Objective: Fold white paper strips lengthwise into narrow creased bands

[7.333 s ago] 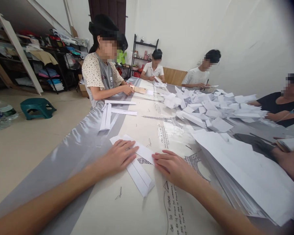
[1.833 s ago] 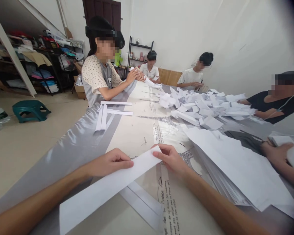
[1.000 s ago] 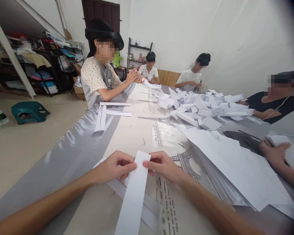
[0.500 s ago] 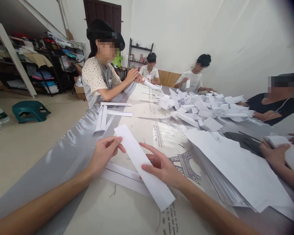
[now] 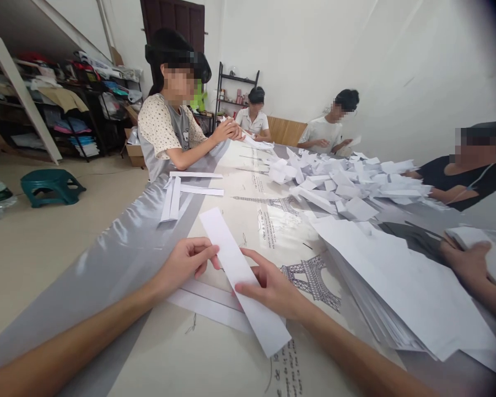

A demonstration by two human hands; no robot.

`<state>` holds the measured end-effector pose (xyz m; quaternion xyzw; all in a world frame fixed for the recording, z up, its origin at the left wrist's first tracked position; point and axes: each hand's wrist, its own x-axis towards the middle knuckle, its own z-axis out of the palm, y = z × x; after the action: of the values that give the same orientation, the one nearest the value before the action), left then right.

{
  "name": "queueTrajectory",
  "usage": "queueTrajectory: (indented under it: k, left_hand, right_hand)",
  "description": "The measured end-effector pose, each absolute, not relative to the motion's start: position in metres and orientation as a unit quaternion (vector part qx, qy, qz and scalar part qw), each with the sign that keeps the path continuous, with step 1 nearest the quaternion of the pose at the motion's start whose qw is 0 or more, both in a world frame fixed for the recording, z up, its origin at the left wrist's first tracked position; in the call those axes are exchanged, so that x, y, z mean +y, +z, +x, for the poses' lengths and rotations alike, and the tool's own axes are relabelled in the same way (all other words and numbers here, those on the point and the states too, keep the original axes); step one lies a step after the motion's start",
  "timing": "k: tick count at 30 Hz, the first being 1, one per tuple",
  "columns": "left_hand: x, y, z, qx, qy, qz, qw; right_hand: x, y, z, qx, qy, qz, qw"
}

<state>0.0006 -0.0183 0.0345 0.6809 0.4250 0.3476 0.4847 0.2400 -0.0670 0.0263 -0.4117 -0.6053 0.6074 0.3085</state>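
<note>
A long folded strip of white paper (image 5: 248, 292) slants above the table between my hands. My left hand (image 5: 190, 259) pinches its left edge, thumb on top, in the upper part. Lower down, my right hand (image 5: 268, 281) holds the strip's right side, with the thumb across its face and the fingers behind. Below the strip, partly hidden by it, more flat paper strips (image 5: 210, 306) lie on the printed tablecloth (image 5: 157, 358). The tablecloth shows Eiffel Tower drawings and handwriting-style text.
Folded strips (image 5: 171, 201) lie beyond my left hand. To the right is a stack of white sheets (image 5: 400, 281), with a heap of folded papers (image 5: 330, 182) behind it. Several people sit around the table; a co-worker's hand (image 5: 471, 264) holds paper. A green stool (image 5: 52, 186) stands left.
My left hand has slid a little right and down along the strip's edge. The strip stands slightly steeper. The far co-worker in white has shifted a paper to the right.
</note>
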Motion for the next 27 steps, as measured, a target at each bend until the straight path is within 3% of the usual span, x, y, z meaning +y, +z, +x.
queueTrajectory:
  k: [8, 27]
  left_hand:
    - [-0.026, 0.030, 0.007, 0.341, 0.251, 0.696, 0.580]
    - [0.003, 0.024, -0.013, 0.423, 0.461, 0.588, 0.513]
  right_hand:
    - [-0.069, 0.033, 0.236, -0.591, 0.628, -0.401, 0.308]
    - [-0.070, 0.043, 0.239, -0.580, 0.657, -0.408, 0.257]
